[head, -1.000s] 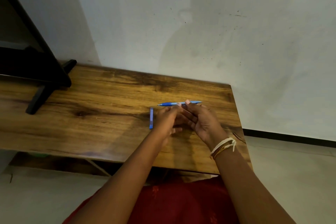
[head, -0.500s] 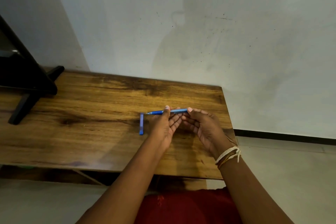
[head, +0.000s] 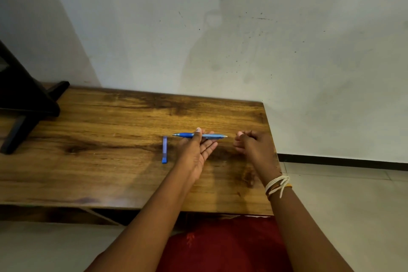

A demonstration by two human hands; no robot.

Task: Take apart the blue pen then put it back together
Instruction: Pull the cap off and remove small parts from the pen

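The pen (head: 199, 135) is being pinched between the thumb and fingers of the left hand (head: 196, 150). The right hand (head: 249, 144) is being held just beside its end, fingers curled, seemingly empty. Reassembly is judged underway; the cap (head: 164, 149), lying left of the fingers, is being left for next.

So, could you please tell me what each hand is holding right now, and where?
The left hand pinches the slim blue pen body at mid-length; the right hand holds nothing visible.

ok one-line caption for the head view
Left hand pinches the blue pen above the wooden table, cap lying beside.
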